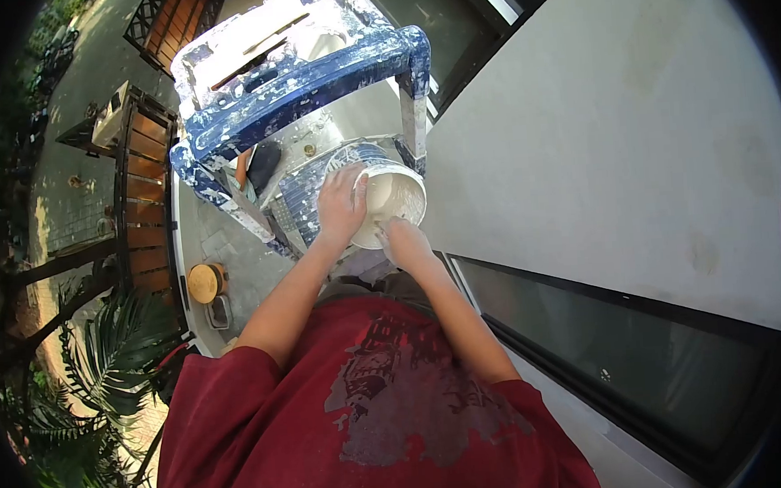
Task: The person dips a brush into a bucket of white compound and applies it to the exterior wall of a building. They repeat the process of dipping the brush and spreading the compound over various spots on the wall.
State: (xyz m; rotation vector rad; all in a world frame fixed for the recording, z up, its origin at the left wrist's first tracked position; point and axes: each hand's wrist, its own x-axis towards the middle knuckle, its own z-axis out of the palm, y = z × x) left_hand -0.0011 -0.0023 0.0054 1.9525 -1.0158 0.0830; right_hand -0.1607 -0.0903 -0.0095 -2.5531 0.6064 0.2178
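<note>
A white bucket (412, 192) with pale paste inside is tilted toward me on the paint-spattered blue step (303, 196) of a ladder. My left hand (343, 202) lies over the bucket's left rim, fingers close together around it. At the lower part of the opening is my right hand (402, 241), its fingers curled at the rim; whatever they hold there is too small to make out. Above the bucket rises the ladder's blue and white top frame (309, 83), with a thin stick-like tool lying on its top tray.
Right of me stands a large pale wall panel (608, 141) above a dark window frame. Far below on the left are a round yellow-topped container (205, 283), an orange-slatted fence (148, 196) and palm leaves (116, 359). Part of another person shows below, behind the ladder.
</note>
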